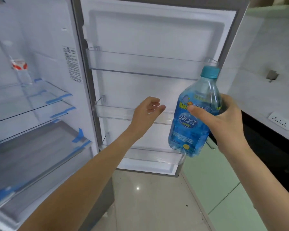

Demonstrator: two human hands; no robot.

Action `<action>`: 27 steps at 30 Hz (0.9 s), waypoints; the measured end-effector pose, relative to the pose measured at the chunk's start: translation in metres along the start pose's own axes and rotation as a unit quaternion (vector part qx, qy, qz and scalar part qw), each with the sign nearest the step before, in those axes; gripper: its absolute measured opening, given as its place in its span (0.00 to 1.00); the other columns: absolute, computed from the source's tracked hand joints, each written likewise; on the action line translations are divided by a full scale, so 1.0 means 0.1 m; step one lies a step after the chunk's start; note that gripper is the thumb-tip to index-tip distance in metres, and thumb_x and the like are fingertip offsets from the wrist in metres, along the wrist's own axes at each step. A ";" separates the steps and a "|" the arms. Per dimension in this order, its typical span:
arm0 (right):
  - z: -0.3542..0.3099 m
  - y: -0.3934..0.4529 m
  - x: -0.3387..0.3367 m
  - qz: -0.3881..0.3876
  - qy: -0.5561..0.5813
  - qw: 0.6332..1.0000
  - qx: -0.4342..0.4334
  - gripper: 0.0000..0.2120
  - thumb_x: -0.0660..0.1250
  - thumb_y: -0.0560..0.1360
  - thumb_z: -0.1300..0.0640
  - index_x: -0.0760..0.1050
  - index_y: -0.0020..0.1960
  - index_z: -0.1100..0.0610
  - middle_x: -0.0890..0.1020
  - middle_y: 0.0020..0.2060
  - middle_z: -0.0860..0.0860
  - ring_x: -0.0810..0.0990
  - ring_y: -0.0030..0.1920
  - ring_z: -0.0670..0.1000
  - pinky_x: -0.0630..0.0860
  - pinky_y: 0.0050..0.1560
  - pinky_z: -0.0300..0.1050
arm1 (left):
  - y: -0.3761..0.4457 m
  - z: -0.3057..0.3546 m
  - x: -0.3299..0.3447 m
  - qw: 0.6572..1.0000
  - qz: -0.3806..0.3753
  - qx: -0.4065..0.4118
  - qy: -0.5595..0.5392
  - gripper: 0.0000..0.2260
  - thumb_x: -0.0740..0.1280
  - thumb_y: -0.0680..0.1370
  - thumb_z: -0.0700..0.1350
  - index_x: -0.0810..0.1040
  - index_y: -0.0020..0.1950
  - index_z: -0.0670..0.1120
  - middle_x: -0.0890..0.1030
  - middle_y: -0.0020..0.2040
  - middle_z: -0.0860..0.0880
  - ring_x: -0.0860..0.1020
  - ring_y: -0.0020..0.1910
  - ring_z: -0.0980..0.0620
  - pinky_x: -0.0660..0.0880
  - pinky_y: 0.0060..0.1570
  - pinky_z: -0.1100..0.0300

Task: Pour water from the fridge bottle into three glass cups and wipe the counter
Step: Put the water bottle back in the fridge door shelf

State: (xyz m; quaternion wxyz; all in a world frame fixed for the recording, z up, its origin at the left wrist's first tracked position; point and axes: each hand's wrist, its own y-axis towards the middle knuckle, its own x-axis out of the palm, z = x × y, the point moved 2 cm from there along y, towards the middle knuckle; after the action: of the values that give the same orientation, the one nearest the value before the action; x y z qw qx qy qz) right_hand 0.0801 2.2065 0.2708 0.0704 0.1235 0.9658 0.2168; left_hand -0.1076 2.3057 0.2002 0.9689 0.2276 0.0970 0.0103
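The bottle (pixel 193 114), blue-labelled and capped, is gripped round its middle by the right hand (pixel 223 120) and held slightly tilted in front of the open fridge door (pixel 148 39), while the left hand (pixel 146 112) is held loosely curled and empty before the door shelves (pixel 140 64).

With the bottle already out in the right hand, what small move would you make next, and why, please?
Probably push the fridge door shut with the left hand. That hand is free, fingers loosely curled, just in front of the open door, while the right hand grips the blue bottle, its cap still on.
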 end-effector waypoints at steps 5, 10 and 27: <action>-0.04 0.04 0.65 -0.050 0.018 0.999 -0.001 0.31 0.80 0.53 0.42 0.74 0.52 0.48 0.84 0.44 0.42 0.84 0.44 0.43 0.81 0.39 0.39 | -0.28 0.05 -0.69 0.996 -0.047 -0.040 -0.062 0.19 0.62 0.78 0.57 0.75 0.63 0.47 0.81 0.58 0.49 0.78 0.59 0.52 0.73 0.63 0.57; -0.14 0.06 1.48 -0.096 0.064 0.993 -0.003 0.27 0.79 0.55 0.45 0.74 0.50 0.48 0.83 0.39 0.37 0.84 0.41 0.40 0.77 0.34 0.32 | -0.47 0.01 -1.35 0.994 -0.074 -0.057 -0.059 0.31 0.63 0.73 0.60 0.68 0.71 0.43 0.76 0.66 0.46 0.74 0.66 0.48 0.71 0.67 0.51; -0.34 0.28 4.34 -0.299 0.181 0.937 -0.025 0.24 0.78 0.62 0.53 0.78 0.56 0.57 0.86 0.45 0.48 0.86 0.44 0.48 0.80 0.39 0.38 | -0.48 -0.50 -3.81 0.988 0.103 -0.068 0.095 0.18 0.74 0.70 0.54 0.73 0.56 0.56 0.80 0.56 0.57 0.78 0.53 0.61 0.76 0.52 0.67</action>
State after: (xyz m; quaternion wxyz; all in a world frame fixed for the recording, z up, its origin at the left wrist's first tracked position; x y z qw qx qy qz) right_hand -0.3373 2.3344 0.2780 -0.0410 -0.2143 0.9489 0.2282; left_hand -0.4923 2.2604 0.2047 0.9623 0.1676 0.1642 0.1378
